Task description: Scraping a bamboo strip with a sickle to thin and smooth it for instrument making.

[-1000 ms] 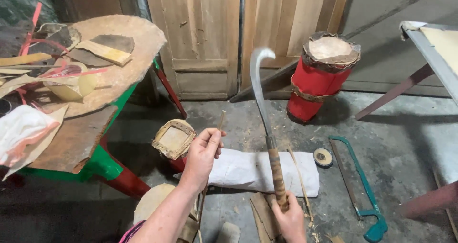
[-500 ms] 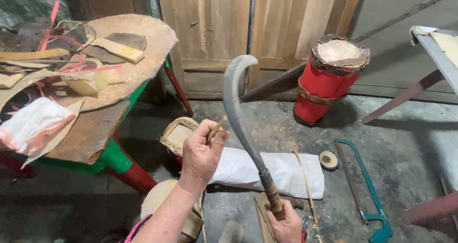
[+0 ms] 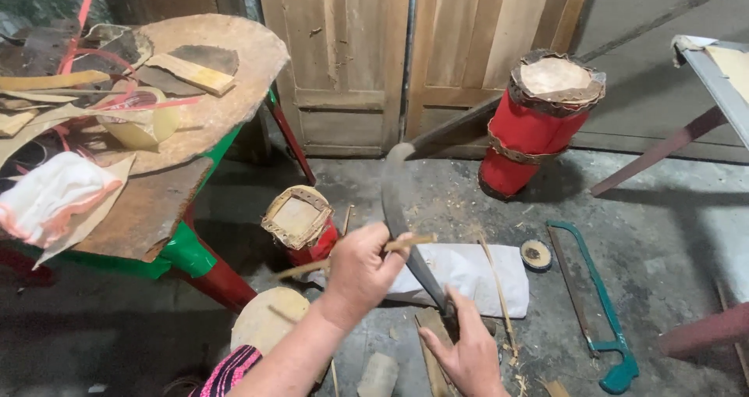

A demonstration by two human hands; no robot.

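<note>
Two hands worked: the left hand [image 3: 360, 268] closed around a thin stick [image 3: 355, 256], the right hand [image 3: 466, 350] apparently gripped a curved blade [image 3: 402, 225], its handle hidden, above white cloth [image 3: 476, 276].

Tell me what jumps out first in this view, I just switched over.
Front and centre, the right hand grips a curved sickle-like blade by its handle, while the left hand holds a thin wooden stick against it. Behind, a red drum stands by the wooden doors, and a green hacksaw lies on the floor to the right.
</note>
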